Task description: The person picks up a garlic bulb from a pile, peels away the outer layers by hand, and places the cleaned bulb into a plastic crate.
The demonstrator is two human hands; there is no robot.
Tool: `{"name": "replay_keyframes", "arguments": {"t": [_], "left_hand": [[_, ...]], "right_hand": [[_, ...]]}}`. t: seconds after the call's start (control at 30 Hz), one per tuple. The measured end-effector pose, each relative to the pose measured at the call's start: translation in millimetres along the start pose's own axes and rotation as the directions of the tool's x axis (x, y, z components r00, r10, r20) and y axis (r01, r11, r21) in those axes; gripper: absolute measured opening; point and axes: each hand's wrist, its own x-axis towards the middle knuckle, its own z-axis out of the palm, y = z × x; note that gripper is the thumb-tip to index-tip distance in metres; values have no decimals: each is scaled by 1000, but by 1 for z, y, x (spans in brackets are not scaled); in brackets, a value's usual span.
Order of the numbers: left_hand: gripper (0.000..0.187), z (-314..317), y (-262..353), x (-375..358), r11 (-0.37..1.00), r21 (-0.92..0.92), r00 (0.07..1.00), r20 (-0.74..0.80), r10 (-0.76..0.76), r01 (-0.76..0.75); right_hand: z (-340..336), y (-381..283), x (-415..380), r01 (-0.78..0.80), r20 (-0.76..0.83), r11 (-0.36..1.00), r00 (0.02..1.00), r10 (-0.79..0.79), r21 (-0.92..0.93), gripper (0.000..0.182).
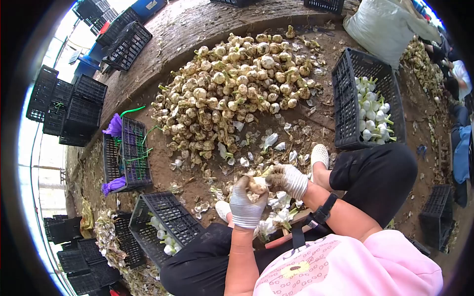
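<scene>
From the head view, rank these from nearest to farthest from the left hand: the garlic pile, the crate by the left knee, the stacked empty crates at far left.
1. Crate by the left knee, just left of the left hand.
2. Garlic pile, ahead.
3. Stacked empty crates, far left.

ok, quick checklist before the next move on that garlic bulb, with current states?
1. Garlic bulb held in both hands: ok, left hand cups it, right hand grips from the side.
2. Gloves on both hands: ok.
3. Bulb fully peeled: cannot tell, fingers cover most of it.
4. Crate of peeled garlic has room: ok, bulbs fill only part of it.
5. Unpeeled garlic pile in front: ok, plenty there.
6. Ground by the feet free of peelings: not ok, loose skins scattered.
</scene>
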Motion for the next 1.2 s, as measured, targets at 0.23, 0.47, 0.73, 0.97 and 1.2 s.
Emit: {"name": "replay_keyframes", "arguments": {"t": [0.23,0.47,0.73,0.97,1.2], "left_hand": [[52,6,-28,-9,-260,-800,572,576,-584,540],[61,24,-12,-11,496,-688,815,252,-521,530],[28,-24,-37,9,-125,-955,651,277,-707,270],[90,27,-16,-11,537,-788,917,86,-390,302],[18,-14,2,16,972,212,994,-4,110,-107]], "right_hand": [[12,3,-5,523,207,460,791,-576,-718,18],[9,4,-7,371,84,730,913,-398,-573,16],[-33,6,16,240,12,919,969,-249,-313,34],[13,10,-10,104,159,993,981,-112,62,54],[-3,11,2,309,140,854,951,-275,-418,44]]}}
